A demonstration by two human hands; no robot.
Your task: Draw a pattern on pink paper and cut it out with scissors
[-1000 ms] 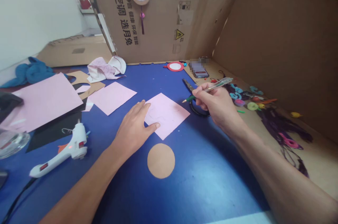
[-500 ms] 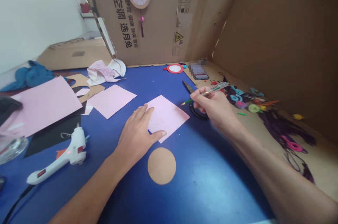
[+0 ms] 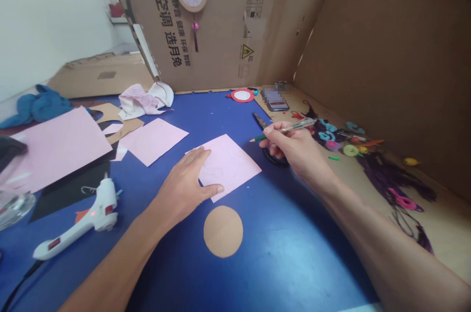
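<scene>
My left hand point(image 3: 187, 182) lies flat with fingers spread on the left corner of a small pink paper square point(image 3: 231, 162) on the blue mat point(image 3: 279, 248). My right hand point(image 3: 294, 147) is closed on a clear pen point(image 3: 290, 128) with a green tip, held just off the paper's right corner, tip pointing left. A faint pencilled outline shows on the paper beside my left fingers. A round tan cardboard disc point(image 3: 222, 231) lies just in front of the paper. Black scissors point(image 3: 262, 122) lie partly hidden behind my right hand.
A white glue gun point(image 3: 79, 223) rests at the left by black paper. More pink sheets point(image 3: 55, 145) and a crumpled cloth point(image 3: 143, 98) lie at the back left. Cardboard walls point(image 3: 386, 47) stand behind and right; a phone point(image 3: 277, 102) and small coloured bits point(image 3: 338, 138) lie along the right.
My left hand shifted the pink square slightly, thumb moving along its front edge. My right hand with the pen drifted a little left and lowered to a flatter angle.
</scene>
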